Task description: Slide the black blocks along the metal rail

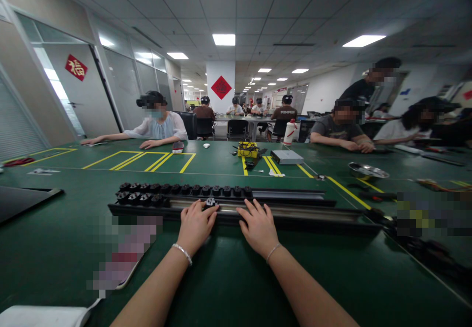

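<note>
A long black rail (295, 211) lies across the green table in front of me, with a metal channel along it. Two rows of several small black knob-like parts (177, 189) sit in its left half. My left hand (195, 226) rests on the rail's front edge, its fingertips closed round one small black-and-white part (210, 202). My right hand (258, 226) lies flat beside it on the rail, fingers spread, holding nothing. Both wrists wear thin bracelets.
A blurred flat object (121, 253) lies at my left, a white sheet (40, 316) at the near corner. A metal bowl (368, 170), a yellow box (248, 149) and a grey box (286, 157) sit farther off. Other people work at the table's far side.
</note>
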Tool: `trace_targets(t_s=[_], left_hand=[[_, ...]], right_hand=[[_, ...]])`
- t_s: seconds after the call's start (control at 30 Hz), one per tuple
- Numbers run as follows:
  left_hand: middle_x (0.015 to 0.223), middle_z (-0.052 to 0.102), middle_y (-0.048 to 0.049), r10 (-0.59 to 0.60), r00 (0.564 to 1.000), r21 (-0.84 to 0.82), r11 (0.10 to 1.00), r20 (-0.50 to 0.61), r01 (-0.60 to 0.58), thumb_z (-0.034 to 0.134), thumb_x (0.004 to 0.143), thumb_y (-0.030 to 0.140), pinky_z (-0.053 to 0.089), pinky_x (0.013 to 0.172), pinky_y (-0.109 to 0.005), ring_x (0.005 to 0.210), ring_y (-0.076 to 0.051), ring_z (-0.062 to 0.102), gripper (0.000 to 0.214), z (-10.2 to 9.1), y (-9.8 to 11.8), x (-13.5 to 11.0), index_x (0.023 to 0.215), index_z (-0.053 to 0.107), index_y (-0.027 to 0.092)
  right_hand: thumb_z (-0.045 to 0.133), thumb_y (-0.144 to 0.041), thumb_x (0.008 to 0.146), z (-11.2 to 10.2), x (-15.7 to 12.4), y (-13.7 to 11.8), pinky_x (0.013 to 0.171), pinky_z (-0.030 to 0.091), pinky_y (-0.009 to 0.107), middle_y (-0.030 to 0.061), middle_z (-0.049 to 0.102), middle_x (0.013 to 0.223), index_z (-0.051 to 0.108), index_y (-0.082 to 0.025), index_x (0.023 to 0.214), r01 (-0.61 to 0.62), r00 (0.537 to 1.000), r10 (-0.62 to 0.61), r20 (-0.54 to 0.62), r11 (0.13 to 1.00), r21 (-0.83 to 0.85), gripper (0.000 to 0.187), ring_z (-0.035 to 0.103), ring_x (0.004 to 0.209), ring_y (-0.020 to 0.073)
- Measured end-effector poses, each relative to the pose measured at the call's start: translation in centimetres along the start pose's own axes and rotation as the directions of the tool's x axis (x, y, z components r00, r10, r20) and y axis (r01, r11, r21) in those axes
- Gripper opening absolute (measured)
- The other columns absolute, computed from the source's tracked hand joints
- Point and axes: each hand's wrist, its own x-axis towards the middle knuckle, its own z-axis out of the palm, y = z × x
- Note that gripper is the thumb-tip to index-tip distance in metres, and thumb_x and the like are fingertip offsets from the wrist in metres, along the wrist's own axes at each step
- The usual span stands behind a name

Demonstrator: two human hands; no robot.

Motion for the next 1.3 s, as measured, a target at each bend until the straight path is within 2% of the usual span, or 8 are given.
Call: trace_targets(t_s=[1.3], left_hand=[[0.118, 0.058, -0.0071, -0.003, 1.0, -0.005, 1.0, 0.007, 0.003, 0.041, 0.084, 0.037, 0.029, 0.092, -0.045, 0.12, -0.024, 0.042, 0.031, -0.22, 0.71, -0.23, 0.109, 0.059, 0.039]], right_hand=[[0.045, -0.033, 0.083, 0.03, -0.02, 0.02, 0.103, 0.017, 0.047, 0.0003, 0.043, 0.136, 0.053, -0.036, 0.118, -0.001, 1.0, 0.001, -0.002, 1.0, -0.004, 0.035, 0.031, 0.128, 0.0241]])
